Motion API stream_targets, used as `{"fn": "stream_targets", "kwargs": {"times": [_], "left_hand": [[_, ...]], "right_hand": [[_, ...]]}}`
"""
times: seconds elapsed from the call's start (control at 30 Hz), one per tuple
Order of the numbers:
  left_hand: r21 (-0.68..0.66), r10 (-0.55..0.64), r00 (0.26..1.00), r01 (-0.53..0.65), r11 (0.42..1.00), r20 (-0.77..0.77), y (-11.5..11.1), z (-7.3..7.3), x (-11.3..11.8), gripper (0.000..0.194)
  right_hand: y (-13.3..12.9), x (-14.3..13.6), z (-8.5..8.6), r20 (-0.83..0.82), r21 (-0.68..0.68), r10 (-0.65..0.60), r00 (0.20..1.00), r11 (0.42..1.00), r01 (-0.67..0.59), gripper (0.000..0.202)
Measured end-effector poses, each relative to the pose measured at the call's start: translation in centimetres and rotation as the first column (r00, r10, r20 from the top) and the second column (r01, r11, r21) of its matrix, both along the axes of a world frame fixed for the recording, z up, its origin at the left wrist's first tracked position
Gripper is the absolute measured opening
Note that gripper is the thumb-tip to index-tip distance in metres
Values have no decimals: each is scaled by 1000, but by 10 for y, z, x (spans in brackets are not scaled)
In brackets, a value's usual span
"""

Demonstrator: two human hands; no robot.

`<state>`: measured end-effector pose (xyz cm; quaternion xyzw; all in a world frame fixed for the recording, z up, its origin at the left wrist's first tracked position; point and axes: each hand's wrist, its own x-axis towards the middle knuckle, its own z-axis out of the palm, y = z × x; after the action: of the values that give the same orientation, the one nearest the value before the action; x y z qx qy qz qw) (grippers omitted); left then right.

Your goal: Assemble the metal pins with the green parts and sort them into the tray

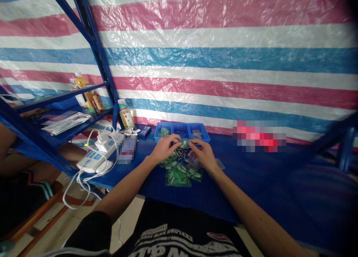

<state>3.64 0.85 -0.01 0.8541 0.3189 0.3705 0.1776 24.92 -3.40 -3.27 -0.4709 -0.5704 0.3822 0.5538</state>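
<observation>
A small green plastic bag is stretched between my left hand and my right hand, each pinching one end. Below it lies a loose pile of dark and silvery metal pieces. Several green bags are heaped on the blue table nearer to me, and clear bags lie beside and under my right hand. Just behind my hands stand blue trays: the left one holds green bags, the middle one a few small pieces, the right one clear bags.
On the left of the blue table are a power strip with tangled white cables, a blurred phone-like object, a small box and a bottle. A blue metal shelf adjoins; a person's arm shows beyond.
</observation>
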Motion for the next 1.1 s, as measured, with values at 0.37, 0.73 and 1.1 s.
{"fn": "stream_targets", "kwargs": {"times": [0.37,0.73,1.1], "left_hand": [[127,-91,995,96,987,-42,0,4,-1,27],[188,-86,994,97,977,-65,5,1,-1,26],[108,-31,1000,31,994,-6,1,3,-2,21]], "right_hand": [[-4,0,4,-38,41,35,999,999,-33,42],[-2,1,8,-29,85,25,999,996,-22,30],[-4,2,10,64,72,13,998,997,-18,32]]}}
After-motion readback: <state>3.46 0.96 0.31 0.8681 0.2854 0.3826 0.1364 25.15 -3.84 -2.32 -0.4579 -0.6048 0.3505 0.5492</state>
